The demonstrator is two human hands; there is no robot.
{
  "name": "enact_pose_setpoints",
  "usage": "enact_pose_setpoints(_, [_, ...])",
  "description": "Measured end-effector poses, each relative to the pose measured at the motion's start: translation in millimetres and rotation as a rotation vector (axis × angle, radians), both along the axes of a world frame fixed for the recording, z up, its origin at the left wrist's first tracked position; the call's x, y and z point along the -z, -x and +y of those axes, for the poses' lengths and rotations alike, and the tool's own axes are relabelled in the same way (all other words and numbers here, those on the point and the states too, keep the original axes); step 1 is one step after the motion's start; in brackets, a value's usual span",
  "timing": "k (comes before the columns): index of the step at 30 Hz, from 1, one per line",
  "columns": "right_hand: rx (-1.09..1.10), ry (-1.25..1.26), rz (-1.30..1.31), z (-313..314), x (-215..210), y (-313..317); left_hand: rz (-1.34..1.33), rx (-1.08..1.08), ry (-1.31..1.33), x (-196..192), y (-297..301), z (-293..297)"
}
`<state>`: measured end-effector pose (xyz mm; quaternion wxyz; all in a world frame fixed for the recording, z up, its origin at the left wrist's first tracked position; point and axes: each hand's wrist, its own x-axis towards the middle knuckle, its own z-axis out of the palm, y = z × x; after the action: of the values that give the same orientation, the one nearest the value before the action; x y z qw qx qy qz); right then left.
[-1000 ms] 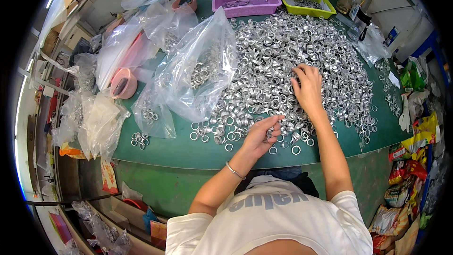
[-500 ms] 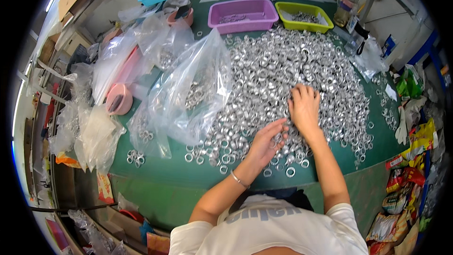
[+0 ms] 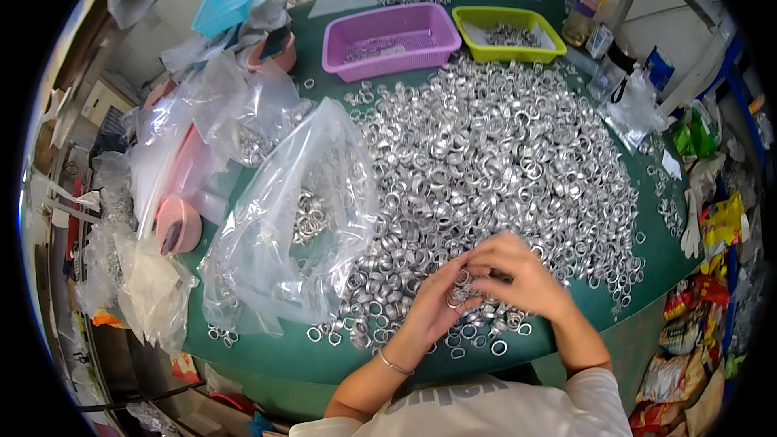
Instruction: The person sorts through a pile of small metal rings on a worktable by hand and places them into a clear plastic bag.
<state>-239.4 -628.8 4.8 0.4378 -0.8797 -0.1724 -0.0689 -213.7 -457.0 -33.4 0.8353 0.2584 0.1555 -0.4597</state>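
a clear plastic bag [image 3: 283,226] holding rings lies left of the ring heap. more crumpled clear bags [image 3: 227,105] sit behind it. colourful snack packets [image 3: 688,356] crowd the table's right edge, red and yellow.

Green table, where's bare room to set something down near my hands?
The table is bare along its near edge, between the clear bag and the left hand. A thinner strip lies right of the right hand. The ring pile crowds the middle.
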Motion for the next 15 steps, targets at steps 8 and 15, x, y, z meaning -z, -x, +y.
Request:
enact_pose_setpoints(8, [0.533,0.675,-0.334,-29.4,6.2,-51.3,0.001,0.065,0.179,17.0,0.2,14.1])
enact_pose_setpoints(15, [0.492,0.774,-0.339,-28.4,7.8,-50.0,-0.035,0.056,0.183,13.3,0.1,16.0])
